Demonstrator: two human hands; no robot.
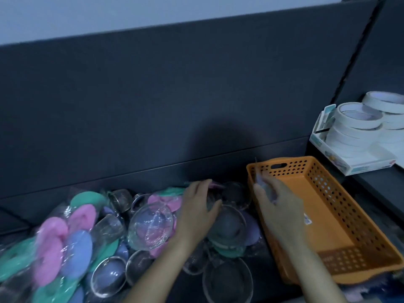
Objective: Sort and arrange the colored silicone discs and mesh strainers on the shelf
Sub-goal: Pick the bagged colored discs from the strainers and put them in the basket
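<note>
A heap of wrapped silicone discs in pink [53, 230], green [87, 199] and lilac [76, 250] covers the dark shelf [218, 169], mixed with round mesh strainers [229, 224] in clear film. My left hand [196, 211] reaches over the middle of the heap, with its fingers and thumb curled round a strainer rim. My right hand [275, 204] is raised over the left rim of the orange perforated basket [341, 224] and pinches a blurred wrapped packet [261, 182]. The basket's inside looks bare apart from a small sticker.
A white display box of stacked tape rolls [358, 127] stands on the neighbouring shelf at the right, behind the basket. A dark back panel [175, 95] rises behind the heap. More strainers [227, 281] lie at the shelf's front edge.
</note>
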